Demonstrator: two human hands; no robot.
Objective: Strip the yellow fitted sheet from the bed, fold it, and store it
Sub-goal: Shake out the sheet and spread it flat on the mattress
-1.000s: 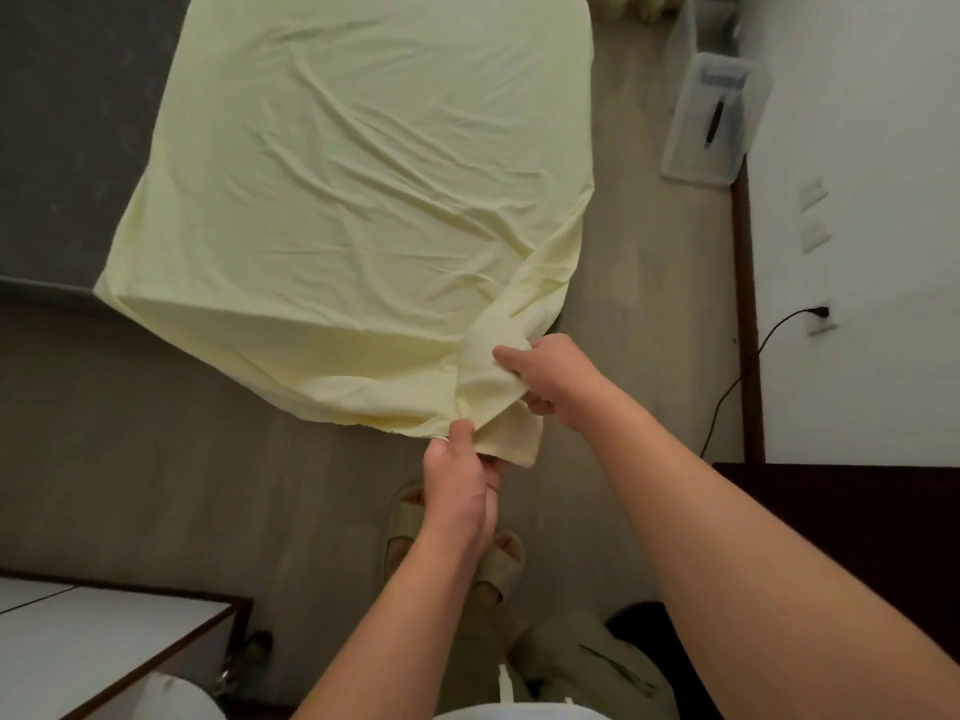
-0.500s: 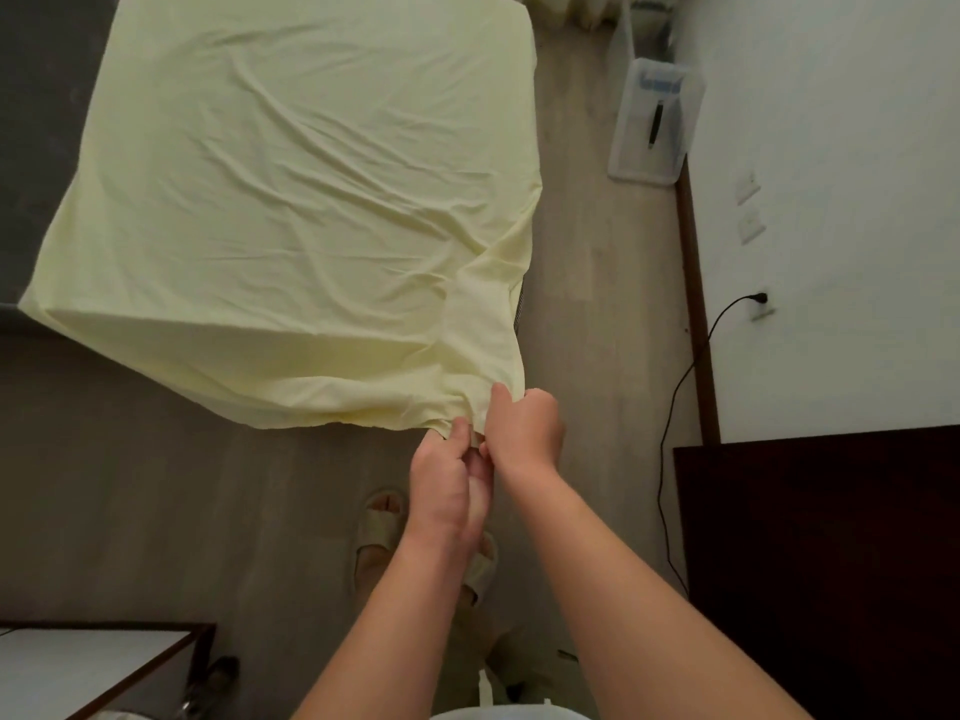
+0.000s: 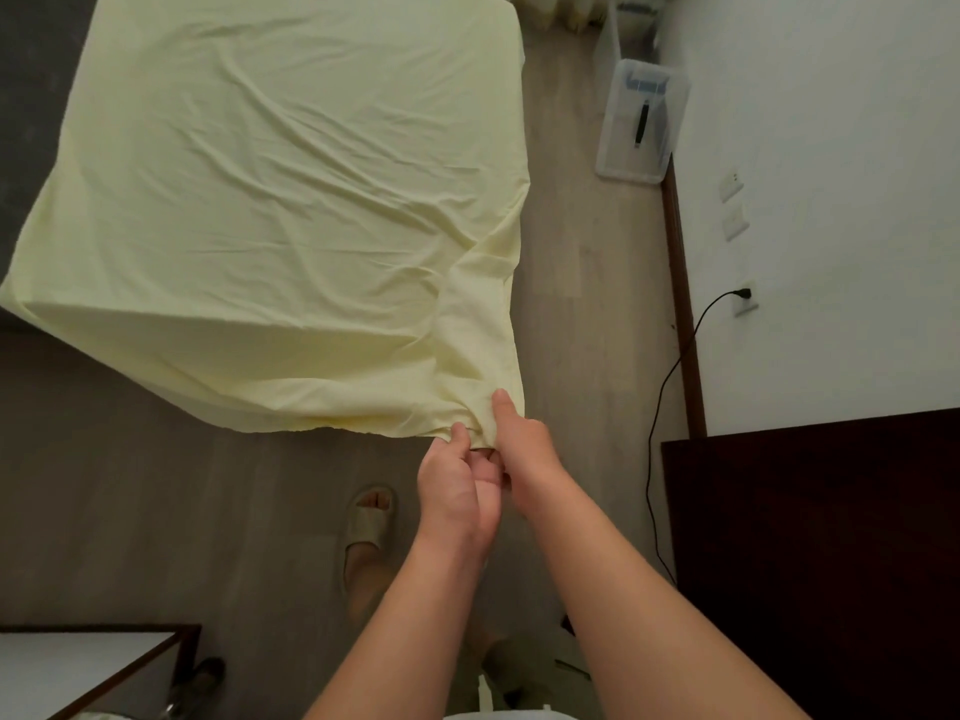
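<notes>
At the lower middle of the frame, both hands are meeting at the loosened corner of the yellow sheet [image 3: 291, 210], which is covering the bed across the upper left. The left hand [image 3: 457, 491] is pinching the hem between thumb and fingers; the right hand [image 3: 524, 444] is gripping the bunched corner just beside it, thumb lying on the cloth. A sandal [image 3: 370, 519] is showing below on the floor [image 3: 582, 314].

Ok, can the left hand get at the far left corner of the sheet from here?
Probably not. The left hand is pinching the near corner of the sheet beside the right hand, and the whole bed lies between it and that far corner.
</notes>
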